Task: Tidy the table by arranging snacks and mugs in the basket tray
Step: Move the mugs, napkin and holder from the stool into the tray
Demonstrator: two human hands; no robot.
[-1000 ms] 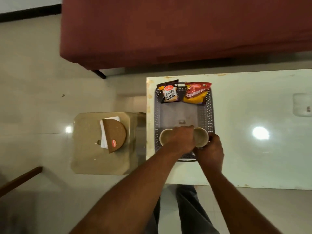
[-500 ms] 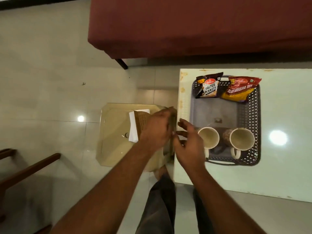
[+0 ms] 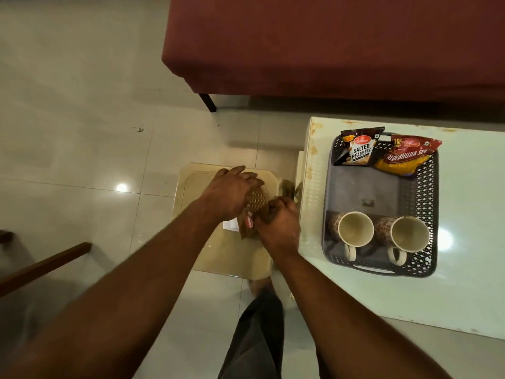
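Fetching one more snack, by the look of it: brown packet on a beige stool, well left of the basket tray and off the bench. Left hand spread over the top, fingers fairly straight, pressing rather than clasping. Right hand curled round the edge nearer the tray, gripping.

Lift with the right, steady with the left, and leave behind the white paper peeking out on the side away from the tray. Carry across and lay flat in the tray's bare middle, between the left mug and right mug at its near end and the peanut packet and red sev packet propped at its far end.

Clear the tray's left wall on the way in and avoid clipping the left mug, closest to the likely path. Beyond the tray, a maroon couch, probably no hindrance.
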